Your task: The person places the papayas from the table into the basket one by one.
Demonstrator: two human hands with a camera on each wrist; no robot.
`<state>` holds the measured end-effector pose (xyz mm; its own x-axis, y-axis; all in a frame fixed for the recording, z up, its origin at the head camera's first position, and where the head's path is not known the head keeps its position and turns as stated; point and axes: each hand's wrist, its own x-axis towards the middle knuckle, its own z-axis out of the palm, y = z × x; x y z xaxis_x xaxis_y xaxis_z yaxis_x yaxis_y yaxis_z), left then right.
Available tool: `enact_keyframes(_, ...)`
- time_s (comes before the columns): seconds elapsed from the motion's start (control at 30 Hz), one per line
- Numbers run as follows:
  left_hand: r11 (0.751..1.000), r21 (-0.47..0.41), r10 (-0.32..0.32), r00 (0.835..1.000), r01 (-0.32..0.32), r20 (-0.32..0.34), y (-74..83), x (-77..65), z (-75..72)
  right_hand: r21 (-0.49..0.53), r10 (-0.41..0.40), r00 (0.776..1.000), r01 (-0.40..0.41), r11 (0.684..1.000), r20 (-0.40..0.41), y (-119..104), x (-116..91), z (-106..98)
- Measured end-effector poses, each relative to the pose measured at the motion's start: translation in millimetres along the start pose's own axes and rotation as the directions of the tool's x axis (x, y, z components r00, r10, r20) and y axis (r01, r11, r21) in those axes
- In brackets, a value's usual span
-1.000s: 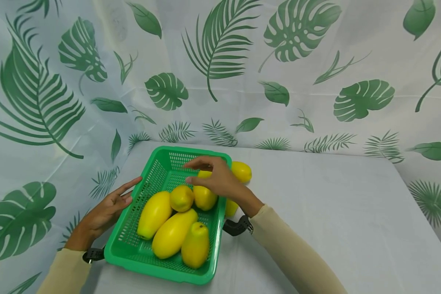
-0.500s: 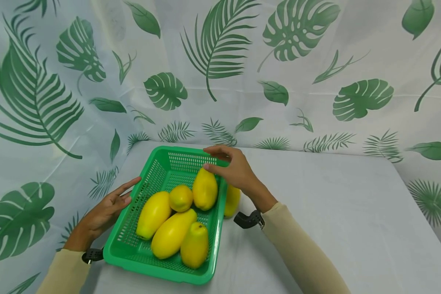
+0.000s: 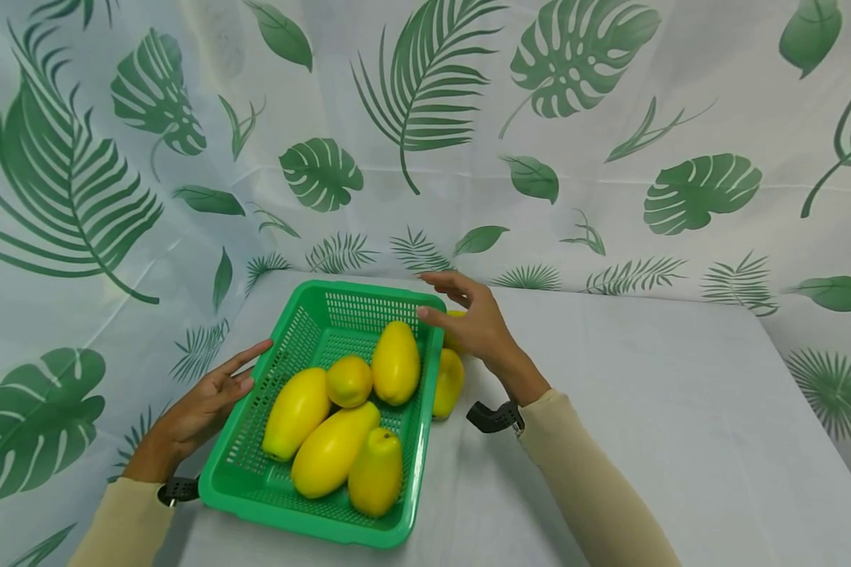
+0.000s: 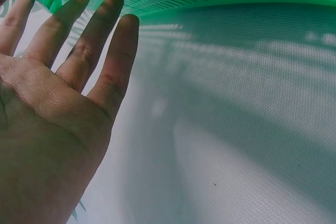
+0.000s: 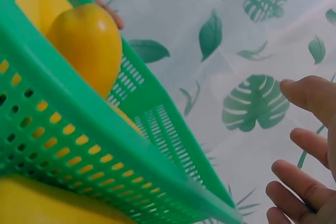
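Note:
A green plastic basket [image 3: 312, 520] with slotted walls holds several smooth yellow fruits, mostly oblong, such as the fruit [image 3: 395, 364] at its back right and a rounder fruit [image 3: 350, 381] in the middle. My left hand [image 3: 202, 405] rests at the basket's left side; in the left wrist view its straight fingertips [image 4: 113, 4] meet the slotted wall. Beyond the right rim, my right hand [image 3: 471, 319] hovers with fingers spread and thumb near the rim, holding nothing. Under it lies a yellow fruit [image 3: 456, 316], mostly hidden by the hand.
Another yellow fruit [image 3: 449, 383] lies against the outside of the basket's right wall, partly covered by the rim. A white cloth [image 3: 645, 409] covers the table. Leaf-patterned sheets [image 3: 461, 220] hang behind and at the left.
My right hand has drawn back from over the basket to the right, past the rim, uncovering the oblong fruit at the back right. The left hand and the basket have stayed put.

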<state>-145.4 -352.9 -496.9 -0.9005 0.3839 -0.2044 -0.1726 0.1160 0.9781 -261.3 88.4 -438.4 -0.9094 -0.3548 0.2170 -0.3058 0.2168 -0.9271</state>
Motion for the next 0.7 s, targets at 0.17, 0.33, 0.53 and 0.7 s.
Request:
enact_keyframes(0.17, 1.000, -0.008, -0.005, 1.000, 0.005, -0.001, 1.2, -0.1, 1.0, 0.007, -0.003, 1.000, 0.003, 1.000, -0.008, 5.9, -0.5, -2.2)
enact_keyframes(0.33, 1.000, -0.008, -0.011, 1.000, 0.011, -0.008, 1.7, -0.3, 1.2, 0.010, 0.004, 1.000, -0.004, 1.000, -0.015, 12.9, -0.3, -5.2)
enact_keyframes(0.53, 1.000, -0.001, -0.011, 1.000, 0.011, -0.014, 0.9, -0.5, 1.2, -0.005, 0.023, 0.999, -0.023, 1.000, -0.025, 21.2, -0.8, -10.5)
enact_keyframes(0.7, 1.000, 0.000, -0.014, 1.000, 0.014, -0.019, 0.6, -0.6, 1.2, -0.010, 0.048, 0.999, -0.049, 0.999, -0.016, 27.3, -1.3, -13.7)
